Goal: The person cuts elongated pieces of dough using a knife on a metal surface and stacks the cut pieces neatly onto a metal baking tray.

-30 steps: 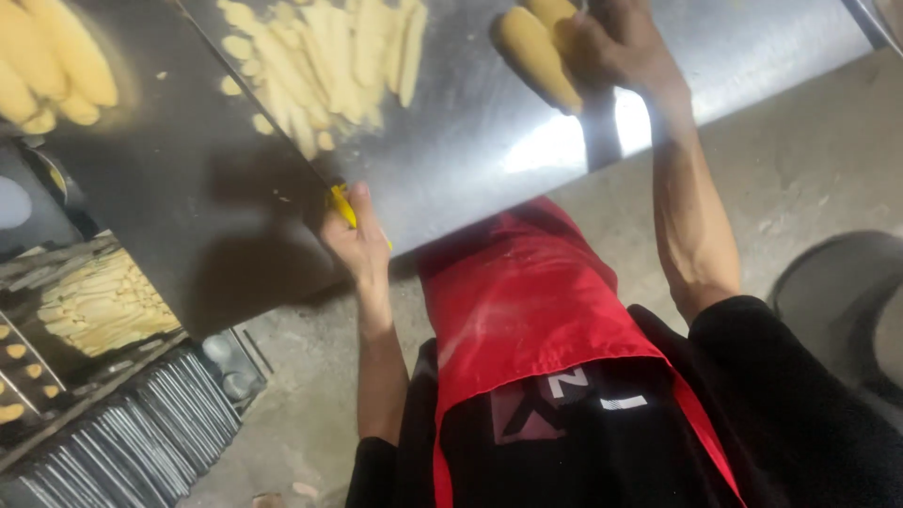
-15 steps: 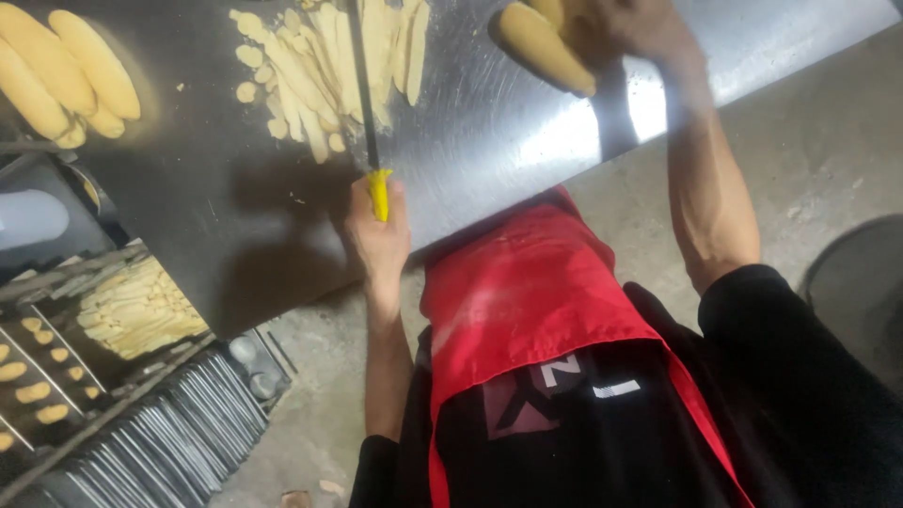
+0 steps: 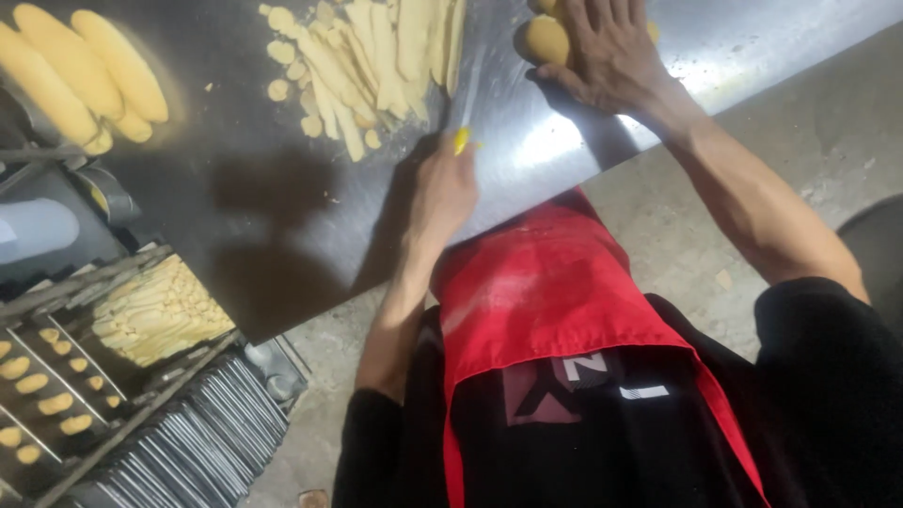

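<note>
Head view: potato strips (image 3: 376, 56) beside knife (image 3: 467, 99)

Glossy steel table (image 3: 282, 216) — matt red cloth apron (image 3: 546, 292), rough concrete floor (image 3: 752, 141).

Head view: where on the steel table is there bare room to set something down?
Bare steel table lies between the whole peeled pieces and the cut strips, and right of the right hand. Crowded: between the strips, knife and left hand.

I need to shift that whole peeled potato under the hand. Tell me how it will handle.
The peeled potato under the right hand looks rounded, so it would probably roll on the smooth steel table. Its bare yellow surface is likely slick. It seems solid, probably stiff and fairly heavy.
</note>
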